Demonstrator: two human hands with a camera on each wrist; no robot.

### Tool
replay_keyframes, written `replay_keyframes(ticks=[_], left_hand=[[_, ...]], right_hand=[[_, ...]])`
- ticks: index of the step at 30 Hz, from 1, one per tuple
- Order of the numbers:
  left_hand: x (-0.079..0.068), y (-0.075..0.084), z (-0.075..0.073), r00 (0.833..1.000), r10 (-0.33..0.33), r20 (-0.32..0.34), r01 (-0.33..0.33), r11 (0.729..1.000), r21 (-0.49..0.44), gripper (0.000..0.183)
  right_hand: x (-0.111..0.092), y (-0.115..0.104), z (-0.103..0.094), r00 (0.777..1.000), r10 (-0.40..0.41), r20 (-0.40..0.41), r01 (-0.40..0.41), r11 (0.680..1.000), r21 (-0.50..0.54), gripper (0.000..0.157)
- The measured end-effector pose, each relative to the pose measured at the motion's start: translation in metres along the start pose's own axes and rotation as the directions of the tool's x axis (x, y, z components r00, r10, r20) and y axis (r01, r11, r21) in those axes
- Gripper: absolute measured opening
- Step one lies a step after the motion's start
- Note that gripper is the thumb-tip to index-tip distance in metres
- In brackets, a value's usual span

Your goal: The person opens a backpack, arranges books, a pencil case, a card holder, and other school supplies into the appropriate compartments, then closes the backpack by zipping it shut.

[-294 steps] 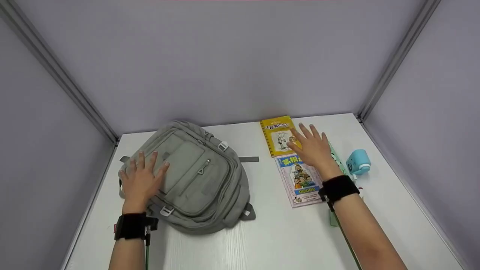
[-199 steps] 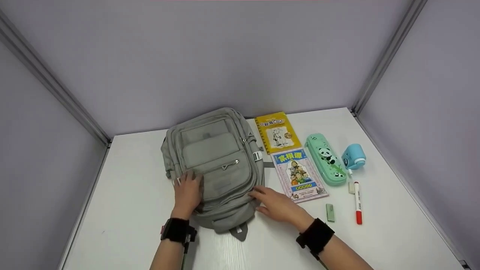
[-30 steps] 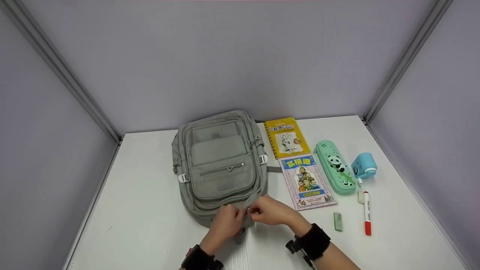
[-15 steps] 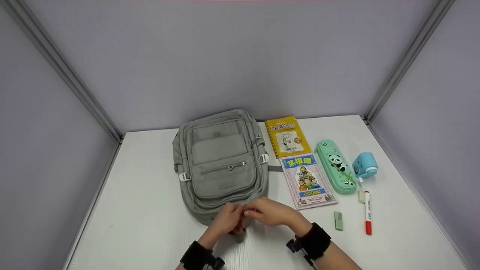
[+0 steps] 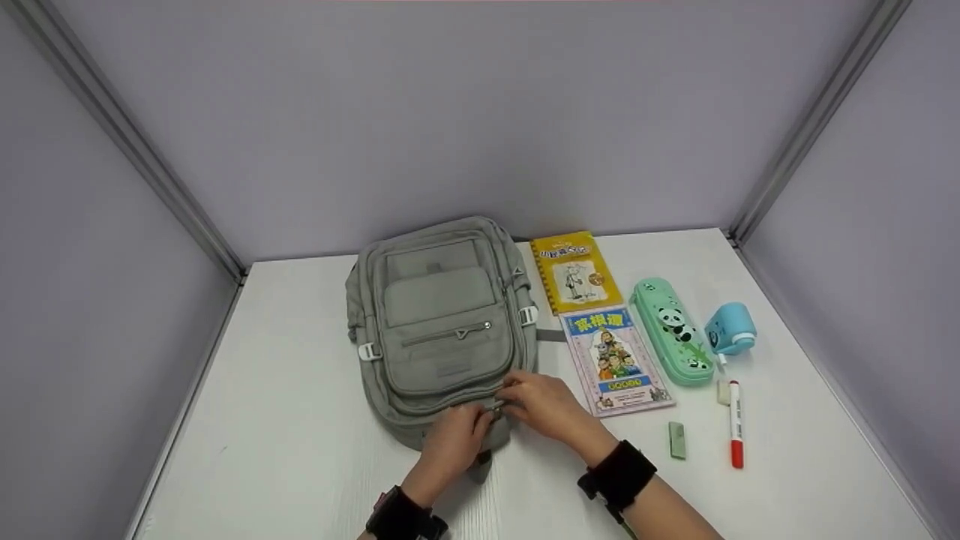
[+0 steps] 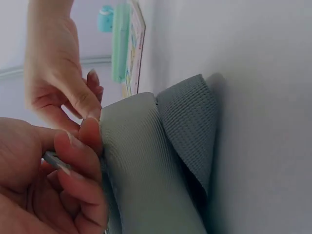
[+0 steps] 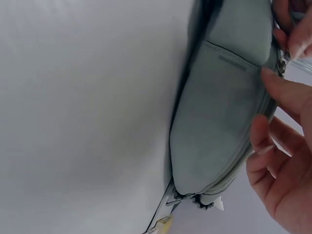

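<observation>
A grey backpack (image 5: 442, 300) lies front side up on the white table, its bottom end toward me. At that end, my left hand (image 5: 454, 435) has its fingers curled round a small grey zipper pull (image 6: 52, 159). Just right of it, my right hand (image 5: 551, 405) pinches the backpack's edge along the zipper. In the right wrist view, the metal zipper slider (image 7: 282, 64) shows between the two hands, with the thumb of my right hand close to it. A webbing strap end (image 6: 190, 126) sticks out under the bag's bottom.
Right of the backpack lie a yellow book (image 5: 576, 271) and a pink comic book (image 5: 618, 361). Farther right are a mint panda pencil case (image 5: 673, 332), a blue bottle-shaped object (image 5: 730, 328), a red-capped marker (image 5: 736, 424), a green block (image 5: 677, 440) and a pale block (image 5: 723, 392). Panels enclose the table.
The backpack has been turned and shifted right since the earliest frame, and both hands have come to its bottom end. In the last half second my right hand moved slightly away from the left, up the edge.
</observation>
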State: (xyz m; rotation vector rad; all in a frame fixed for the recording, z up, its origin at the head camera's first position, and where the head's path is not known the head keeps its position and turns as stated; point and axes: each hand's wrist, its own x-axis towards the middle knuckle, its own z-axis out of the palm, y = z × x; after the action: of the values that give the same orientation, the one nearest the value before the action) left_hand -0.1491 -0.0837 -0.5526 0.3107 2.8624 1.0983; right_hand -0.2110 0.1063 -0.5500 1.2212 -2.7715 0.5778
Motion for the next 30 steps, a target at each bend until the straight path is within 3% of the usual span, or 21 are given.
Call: replay_keyframes(ticks=[6, 12, 20, 30], left_hand=[[-0.006, 0.004, -0.004, 0.998, 0.051, -0.04, -0.044, 0.986, 0.161, 0.022], [-0.011, -0.003, -0.014, 0.998, 0.058, -0.016, -0.055, 0.983, 0.177, 0.025], [-0.022, -0.025, -0.034, 0.993, 0.106, -0.051, -0.095, 0.977, 0.191, 0.019], [-0.039, -0.054, -0.059, 1.0, -0.015, -0.01, 0.016, 0.993, 0.119, 0.021]], right_hand=[[0.0, 0.005, 0.001, 0.998, -0.056, -0.026, 0.056, 0.998, -0.001, 0.013], [-0.001, 0.007, -0.002, 0.999, -0.048, 0.001, 0.048, 0.999, 0.014, 0.012], [-0.003, 0.012, -0.006, 1.0, -0.018, 0.019, 0.018, 1.0, 0.024, 0.013], [-0.014, 0.027, -0.013, 0.997, 0.073, 0.027, -0.075, 0.994, 0.084, 0.015]])
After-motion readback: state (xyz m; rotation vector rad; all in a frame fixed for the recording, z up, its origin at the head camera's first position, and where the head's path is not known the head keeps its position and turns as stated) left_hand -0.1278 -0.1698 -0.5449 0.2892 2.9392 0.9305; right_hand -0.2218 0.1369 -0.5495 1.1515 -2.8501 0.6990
